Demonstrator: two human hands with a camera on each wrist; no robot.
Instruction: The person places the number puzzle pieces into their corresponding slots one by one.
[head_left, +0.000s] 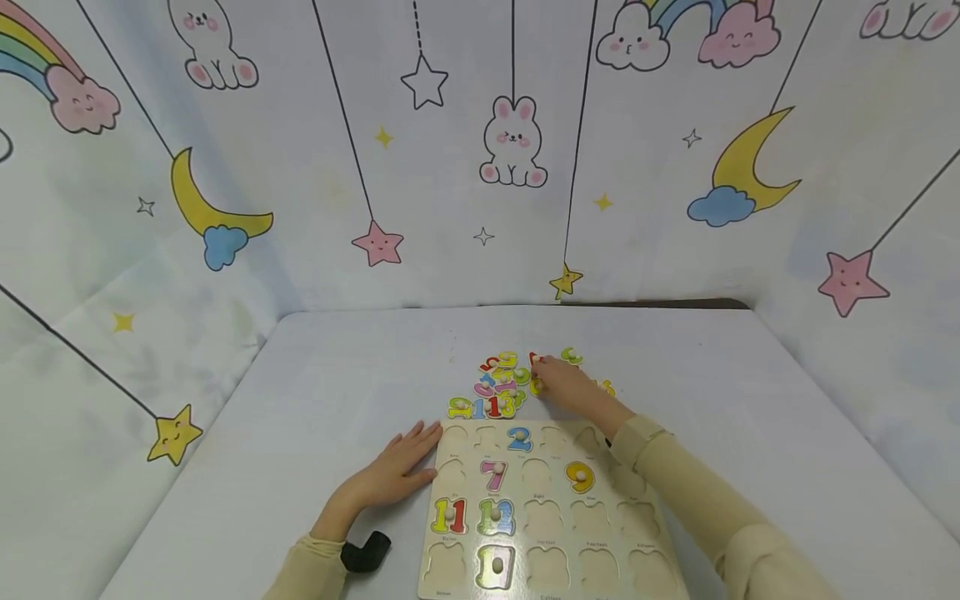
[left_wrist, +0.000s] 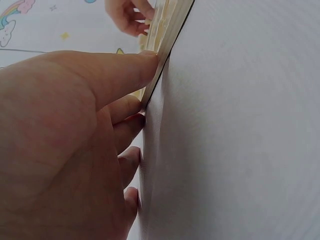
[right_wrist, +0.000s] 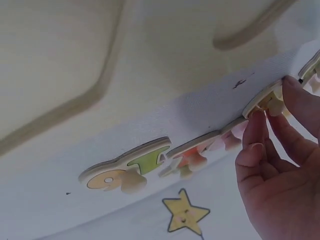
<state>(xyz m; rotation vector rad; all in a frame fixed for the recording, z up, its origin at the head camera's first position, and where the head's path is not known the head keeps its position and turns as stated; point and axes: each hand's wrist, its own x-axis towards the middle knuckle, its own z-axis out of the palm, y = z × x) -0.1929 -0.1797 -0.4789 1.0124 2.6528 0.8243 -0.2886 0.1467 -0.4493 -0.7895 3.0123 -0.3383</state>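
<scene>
The yellowish wooden number piece with a small round knob (right_wrist: 260, 102) sits at the fingertips of the right hand (head_left: 566, 386), just past the far edge of the board; I see the thumb and fingers pinching it, though I cannot tell which number it is or whether it is off the table. Close by, mostly to its left in my head view, a loose heap of multicoloured wooden number pieces (head_left: 504, 380) lies overlapped.

Nearer me is the pale wooden puzzle board with cut-out recesses (head_left: 551, 498). In its recesses I make out a blue 2 (head_left: 519, 439), a pink-purple 7 (head_left: 493, 475), an orange-yellow 9 (head_left: 580, 477), a yellow-and-red 11 (head_left: 449, 516), a green-and-blue two-digit piece (head_left: 496, 517) and a glare-washed pale piece (head_left: 496, 568). The left hand (head_left: 393, 465) lies relaxed with fingers extended, touching the board's left edge and gripping nothing.

Near that wrist I see a black angular object (head_left: 366, 553). Everything rests on a white-covered table (head_left: 337, 358), backed by a white cloth printed with rabbits, moons and stars (head_left: 450, 183).
</scene>
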